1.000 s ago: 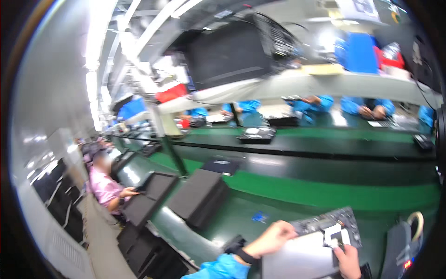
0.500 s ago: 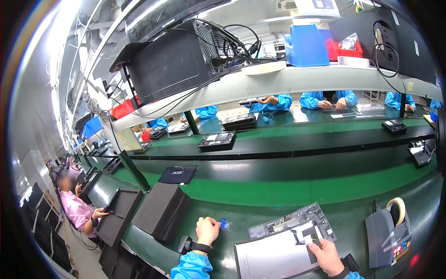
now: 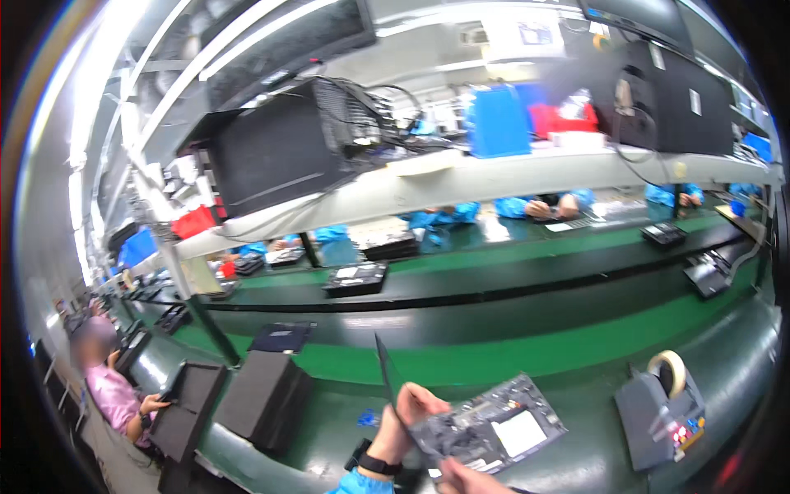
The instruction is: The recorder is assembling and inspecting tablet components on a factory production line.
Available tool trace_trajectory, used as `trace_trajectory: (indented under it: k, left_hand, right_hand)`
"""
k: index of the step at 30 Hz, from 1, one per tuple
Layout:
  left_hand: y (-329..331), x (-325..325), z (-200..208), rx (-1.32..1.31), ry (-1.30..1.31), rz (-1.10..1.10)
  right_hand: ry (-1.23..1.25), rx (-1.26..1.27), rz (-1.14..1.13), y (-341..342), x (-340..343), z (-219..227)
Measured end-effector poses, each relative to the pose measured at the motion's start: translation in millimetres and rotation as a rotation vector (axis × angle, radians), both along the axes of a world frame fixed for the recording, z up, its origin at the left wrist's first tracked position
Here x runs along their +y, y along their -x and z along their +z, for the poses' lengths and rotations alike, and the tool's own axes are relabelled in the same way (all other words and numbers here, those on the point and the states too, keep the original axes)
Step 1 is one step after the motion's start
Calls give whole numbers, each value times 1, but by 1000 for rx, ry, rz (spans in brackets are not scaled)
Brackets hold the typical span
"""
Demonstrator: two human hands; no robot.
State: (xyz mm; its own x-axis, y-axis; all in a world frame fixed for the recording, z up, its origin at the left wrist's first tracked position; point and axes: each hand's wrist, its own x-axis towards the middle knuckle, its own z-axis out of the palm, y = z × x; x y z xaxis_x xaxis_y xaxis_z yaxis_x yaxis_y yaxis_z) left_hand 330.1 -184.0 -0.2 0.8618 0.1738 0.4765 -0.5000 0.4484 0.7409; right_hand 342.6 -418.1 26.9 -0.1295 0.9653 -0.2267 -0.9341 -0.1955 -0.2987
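A thin dark screen panel [image 3: 387, 368] stands tilted up almost edge-on in front of me. My left hand [image 3: 398, 424] is closed round it, the palm on its left and the fingers showing past it on the right. At its lower end my right hand [image 3: 471, 479] pinches the panel, partly cut off by the picture's lower edge. Just right of the panel lies an opened laptop base [image 3: 539, 403] with bare inner parts and a white rectangle on it. Small blue pieces [image 3: 368, 417] lie on the bench left of my left hand.
A grey tape dispenser [image 3: 650, 412] stands at right. Black foam blocks [image 3: 262, 399] and a dark laptop lid [image 3: 281, 337] are at left. Beyond runs a green bench strip [image 3: 461, 364] beneath a white shelf [image 3: 395, 183]. A person in pink [image 3: 115, 395] sits far left; blue-sleeved co-workers sit opposite.
The panel, lying silver side up over the laptop base, has been lifted and turned edge-on, uncovering the base. My left hand has moved right from the blue pieces to the panel. The view has shifted.
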Motion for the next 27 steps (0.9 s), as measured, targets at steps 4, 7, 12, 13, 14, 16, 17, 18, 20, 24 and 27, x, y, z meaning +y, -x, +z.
trace_trajectory:
  k: [4, 7, 12, 13, 14, 16, 17, 18, 20, 24, 27]
  left_hand:
    - [-12, -19, 52, 441, -222, 403]
    - [-31, -29, 64, 626, -607, 530]
    - [-52, -69, 80, 769, -1309, 507]
    - [-53, -73, 79, 782, -1349, 477]
    - [-55, -74, 72, 775, -1338, 461]
    - [-55, -78, 79, 752, -1195, 529]
    - [-49, -71, 76, 688, -1009, 592]
    - [-40, -61, 83, 545, -967, 740]
    - [-7, -22, 60, 315, -773, 1210]
    - [79, -8, -4, 860, -332, 810]
    - [90, -43, -15, 1078, -252, 570]
  right_hand:
    - [39, -1010, -45, -22, -16, 18]
    - [124, -913, -795, -78, -52, 17]
    - [169, -1136, -930, -127, -80, 41]
    - [278, -1274, -810, -126, -72, 41]
    - [382, -1407, -679, -128, -61, 38]
    - [373, -1671, -796, -155, -49, -8]
    - [428, -1690, -781, -161, -47, -15]
    - [326, -1534, -878, -165, -44, -17]
    - [355, -1569, -841, -181, -41, -29]
    - [378, -1651, -684, -191, -21, -24]
    - [419, -1718, -643, -190, -8, -26]
